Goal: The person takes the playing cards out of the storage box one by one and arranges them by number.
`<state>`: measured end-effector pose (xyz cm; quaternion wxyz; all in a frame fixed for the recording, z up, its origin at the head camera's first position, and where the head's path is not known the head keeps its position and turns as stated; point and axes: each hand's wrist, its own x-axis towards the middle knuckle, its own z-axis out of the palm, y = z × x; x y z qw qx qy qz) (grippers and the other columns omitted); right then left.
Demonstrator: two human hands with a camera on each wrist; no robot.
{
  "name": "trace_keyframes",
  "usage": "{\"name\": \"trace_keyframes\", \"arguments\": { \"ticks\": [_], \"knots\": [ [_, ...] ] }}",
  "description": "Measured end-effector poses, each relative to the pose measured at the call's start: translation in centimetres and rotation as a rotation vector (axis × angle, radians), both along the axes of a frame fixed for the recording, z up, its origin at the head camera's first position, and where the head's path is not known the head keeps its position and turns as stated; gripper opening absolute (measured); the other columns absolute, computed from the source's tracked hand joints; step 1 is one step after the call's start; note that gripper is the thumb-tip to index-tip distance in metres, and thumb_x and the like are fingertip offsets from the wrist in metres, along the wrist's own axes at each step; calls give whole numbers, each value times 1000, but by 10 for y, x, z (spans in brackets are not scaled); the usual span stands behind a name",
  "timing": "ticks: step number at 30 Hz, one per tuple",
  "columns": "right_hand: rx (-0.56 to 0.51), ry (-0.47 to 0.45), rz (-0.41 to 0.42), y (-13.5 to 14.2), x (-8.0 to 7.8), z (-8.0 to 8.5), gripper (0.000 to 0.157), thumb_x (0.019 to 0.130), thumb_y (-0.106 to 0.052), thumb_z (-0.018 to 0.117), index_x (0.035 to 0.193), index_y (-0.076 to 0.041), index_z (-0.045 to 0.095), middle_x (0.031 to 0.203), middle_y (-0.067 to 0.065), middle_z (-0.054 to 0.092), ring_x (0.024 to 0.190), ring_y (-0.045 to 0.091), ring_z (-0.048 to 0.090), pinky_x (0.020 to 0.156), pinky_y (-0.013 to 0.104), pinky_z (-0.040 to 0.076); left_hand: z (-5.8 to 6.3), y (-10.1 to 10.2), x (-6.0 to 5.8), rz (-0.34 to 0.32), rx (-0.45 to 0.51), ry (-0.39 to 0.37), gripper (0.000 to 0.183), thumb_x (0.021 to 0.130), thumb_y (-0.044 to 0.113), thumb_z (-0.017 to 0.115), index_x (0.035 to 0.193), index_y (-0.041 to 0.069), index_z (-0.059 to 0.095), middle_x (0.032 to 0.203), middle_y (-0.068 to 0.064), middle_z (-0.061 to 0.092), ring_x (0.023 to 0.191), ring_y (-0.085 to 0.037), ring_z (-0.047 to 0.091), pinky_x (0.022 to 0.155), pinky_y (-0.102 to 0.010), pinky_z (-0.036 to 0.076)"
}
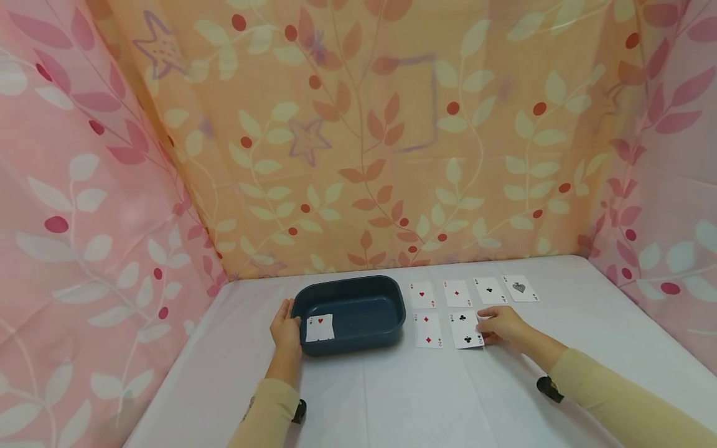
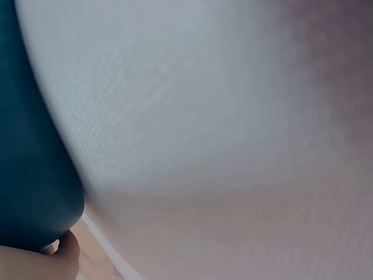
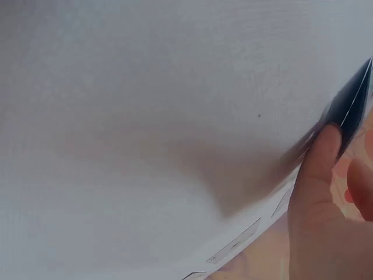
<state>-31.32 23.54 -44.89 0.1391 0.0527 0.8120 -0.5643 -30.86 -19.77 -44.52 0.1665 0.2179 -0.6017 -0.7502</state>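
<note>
My left hand [image 1: 285,333] grips the left end of a dark blue plastic basin [image 1: 358,344], thumb at the rim and fingers along the outer wall. The left wrist view shows the basin's side [image 2: 35,151] and part of that hand. A two of hearts [image 1: 320,330] lies inside the basin at its left end. My right hand [image 1: 501,325] pinches a two of clubs [image 1: 462,328] by its right edge. In the right wrist view the thumb [image 3: 326,146] presses against a dark card back [image 3: 352,105], lifted at an angle off the white cloth.
A two of diamonds [image 1: 428,331] lies between the basin and the two of clubs. Behind them is a row of aces: hearts [image 1: 422,295], diamonds [image 1: 457,294], clubs [image 1: 489,290] and spades [image 1: 520,289]. Patterned curtains [image 1: 370,218] hang around the white-covered table [image 1: 392,398].
</note>
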Motion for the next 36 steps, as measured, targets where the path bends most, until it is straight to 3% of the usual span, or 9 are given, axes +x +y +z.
{"name": "trace_keyframes", "arguments": {
  "ticks": [7,11,16,21,27,36],
  "knots": [
    [48,4,-13,2,3,7,49,90,2,59,130,23,39,82,9,67,69,14,64,61,27,56,0,0,1,-2,-22,10,60,95,-16,34,152,2,28,154,-12,33,143,-22,27,115,-36,22],
    [41,46,-15,5,5,6,49,87,4,60,127,24,39,73,6,67,64,12,65,56,26,55,1,-1,2,3,-24,8,60,95,-15,35,152,3,29,154,-10,33,143,-21,27,115,-35,22],
    [2,62,-11,4,8,7,51,87,3,62,128,23,39,74,6,68,64,12,65,57,27,55,1,-1,2,-1,-28,4,59,96,-13,35,152,3,28,154,-9,33,143,-22,27,115,-35,22],
    [-68,26,3,-7,9,14,54,91,-1,62,135,19,38,85,9,69,72,14,66,66,27,57,-1,-1,2,-4,-25,6,59,95,-14,35,152,3,28,154,-10,33,143,-22,27,116,-36,22],
    [-200,27,77,-29,15,27,55,94,-2,59,140,17,34,100,15,69,81,15,67,74,28,57,-2,0,1,-1,-5,15,60,94,-16,35,151,2,29,153,-12,34,143,-22,28,115,-36,23],
    [-363,65,143,-72,14,38,52,95,-2,57,140,16,36,99,12,70,82,14,68,77,28,57,-1,1,2,-11,-24,4,60,95,-15,35,151,2,29,153,-11,34,143,-23,27,115,-37,22]
  ]
}}
